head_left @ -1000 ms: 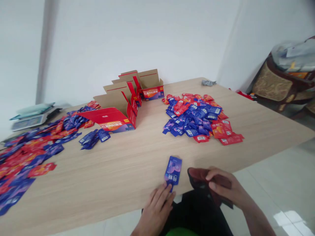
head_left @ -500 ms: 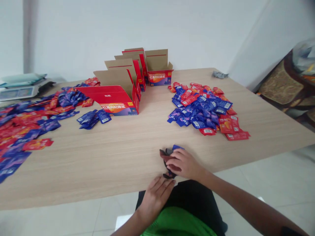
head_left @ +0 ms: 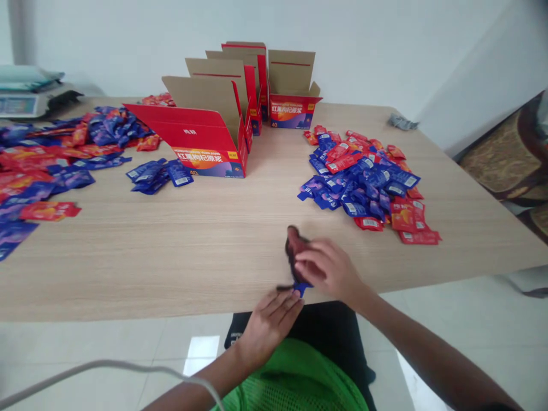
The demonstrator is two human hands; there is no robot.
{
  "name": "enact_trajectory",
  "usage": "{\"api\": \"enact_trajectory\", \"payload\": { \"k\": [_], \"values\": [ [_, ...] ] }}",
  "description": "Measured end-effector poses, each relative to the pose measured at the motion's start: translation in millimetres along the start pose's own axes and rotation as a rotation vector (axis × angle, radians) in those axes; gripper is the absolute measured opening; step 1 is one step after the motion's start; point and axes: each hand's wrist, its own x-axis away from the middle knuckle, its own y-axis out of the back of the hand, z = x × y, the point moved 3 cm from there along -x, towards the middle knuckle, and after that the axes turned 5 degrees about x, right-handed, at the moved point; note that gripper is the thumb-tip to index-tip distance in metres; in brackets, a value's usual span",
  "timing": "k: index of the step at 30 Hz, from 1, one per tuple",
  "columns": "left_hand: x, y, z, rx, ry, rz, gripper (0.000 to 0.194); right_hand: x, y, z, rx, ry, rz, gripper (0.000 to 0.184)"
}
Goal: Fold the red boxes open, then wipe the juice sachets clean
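Wood-grain table (head_left: pixel 149 257); red cartons (head_left: pixel 214 162), flaps raised, at 11 to 12 o'clock from left hand (head_left: pixel 272 321), contents hidden; left hand flat, clasping nothing; right hand (head_left: pixel 331 271) grasping dark brown cloth (head_left: pixel 294 244); blue sachet (head_left: pixel 301 289) mostly under cloth, 1 o'clock from left hand, which touches its near end; long axis hidden

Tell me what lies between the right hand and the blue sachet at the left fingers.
In the head view, what looks like a brown cloth lies between the right hand and the sachet.
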Motion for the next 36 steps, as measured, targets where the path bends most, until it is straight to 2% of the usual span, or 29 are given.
{"api": "enact_trajectory", "payload": {
  "k": [2,4,6,10,13,15,18,19,20,21,23,25,26,28,31,34,36],
  "values": [
    [0,-0.5,0,0.040,0.017,-0.008,0.033,15,-17,21,-0.048,0.099,0.168,0.013],
    [0,-0.4,1,0.053,0.015,0.006,0.032,22,-29,20,-0.044,0.101,0.224,0.011],
    [-1,0.1,1,0.033,0.006,0.035,0.034,18,-35,3,-0.005,0.071,0.196,0.011],
    [-2,2.7,0,0.006,-0.004,0.033,0.035,-7,-34,-47,0.100,0.036,0.146,0.013],
    [-3,3.2,-1,0.006,-0.002,0.013,0.035,-24,-24,-82,0.220,-0.003,0.109,0.013],
    [-2,2.5,-1,0.007,0.007,0.009,0.035,-29,-13,-92,0.268,-0.047,0.007,0.012],
    [-3,2.0,-2,0.016,0.019,-0.010,0.034,-23,5,-76,0.197,-0.174,-0.253,0.015],
    [-4,2.4,-2,0.023,0.023,-0.017,0.034,-17,8,-63,0.143,-0.206,-0.306,0.019],
    [-4,2.9,-2,0.035,0.027,-0.022,0.033,-11,7,-46,0.084,-0.211,-0.301,0.021],
    [-5,3.7,-2,0.052,0.034,-0.025,0.033,-3,3,-29,0.026,-0.188,-0.238,0.022],
    [-8,5.7,-1,0.096,0.050,-0.035,0.032,12,-12,4,-0.053,-0.028,-0.019,0.021],
    [-9,7.2,0,0.130,0.061,-0.042,0.031,24,-26,19,-0.073,0.058,0.130,0.020],
    [-9,7.3,1,0.135,0.062,-0.039,0.031,26,-31,18,-0.066,0.067,0.156,0.018],
    [-8,6.4,1,0.124,0.056,-0.017,0.032,24,-36,4,-0.035,0.046,0.137,0.017],
    [-4,3.7,2,0.099,0.051,0.013,0.035,7,-36,-35,0.046,0.016,0.104,0.015],
    [-2,2.0,1,0.090,0.044,0.012,0.036,-15,-25,-73,0.174,-0.022,0.057,0.010],
    [-2,2.1,1,0.084,0.043,-0.003,0.034,-23,-10,-84,0.237,-0.081,-0.060,0.010]
  ]
}}
